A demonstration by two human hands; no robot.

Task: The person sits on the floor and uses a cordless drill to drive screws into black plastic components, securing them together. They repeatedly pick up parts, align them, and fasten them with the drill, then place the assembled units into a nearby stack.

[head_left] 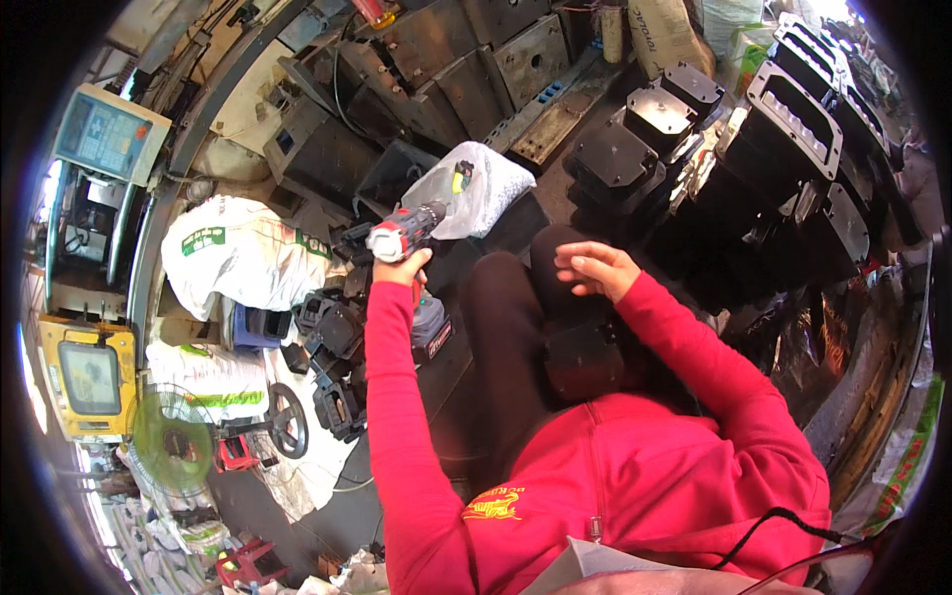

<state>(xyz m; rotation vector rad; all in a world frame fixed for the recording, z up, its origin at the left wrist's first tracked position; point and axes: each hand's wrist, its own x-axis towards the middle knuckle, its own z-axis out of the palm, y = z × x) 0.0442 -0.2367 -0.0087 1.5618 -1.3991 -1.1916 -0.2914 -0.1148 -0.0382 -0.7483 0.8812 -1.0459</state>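
My left hand [405, 269] is wrapped round the grip of a red, white and black cordless drill [409, 230]. Its chuck points toward a clear plastic bag [496, 191] full of small pale pieces, with a yellow and black item lying at the bag's mouth. Above my right knee hovers my right hand [601, 270], its fingers loosely bent and somewhat apart, and I see nothing in them. Between my thighs, close to my body, sits a dark box-like part [583, 359]. Below the drill's grip shows its grey and red battery pack [430, 325].
To the right stand several black housings with metal frames [796, 119] and dark lidded boxes [617, 159]. Black plastic parts [332, 332] are piled at my left, beside white sacks [236, 253]. A green fan [171, 439] and steel blocks [426, 40] stand farther off.
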